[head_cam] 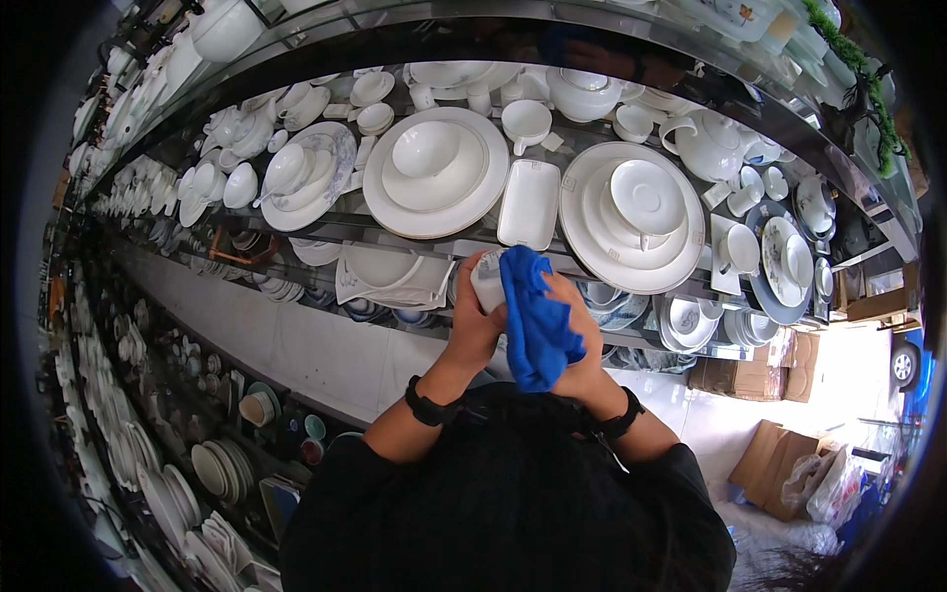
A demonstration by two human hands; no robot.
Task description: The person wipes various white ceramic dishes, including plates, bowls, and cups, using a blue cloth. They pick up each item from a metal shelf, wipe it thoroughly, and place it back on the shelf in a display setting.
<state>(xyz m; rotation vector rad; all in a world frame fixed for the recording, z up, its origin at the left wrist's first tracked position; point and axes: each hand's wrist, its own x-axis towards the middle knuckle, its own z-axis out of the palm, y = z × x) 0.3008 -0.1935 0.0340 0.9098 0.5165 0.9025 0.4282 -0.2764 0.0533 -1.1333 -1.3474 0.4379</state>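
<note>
My left hand (473,325) grips a white ceramic piece (489,281), whose exact kind is partly hidden by a blue cloth. The blue cloth (534,325) is bunched in my right hand (581,333) and lies against the white piece. Both hands are close together in front of the shelf edge. Just beyond them a rectangular white dish (530,203) lies between a stack of round plates with a bowl (436,163) and another plate stack bearing a cup and saucer (646,200).
Glass shelves hold teapots (584,92), cups (527,122) and a blue-patterned plate (336,148). A lower shelf carries square dishes (392,277). Behind at left stand more shelves with stacked plates (222,470). Cardboard boxes (755,370) and plastic bags (832,488) lie on the floor at right.
</note>
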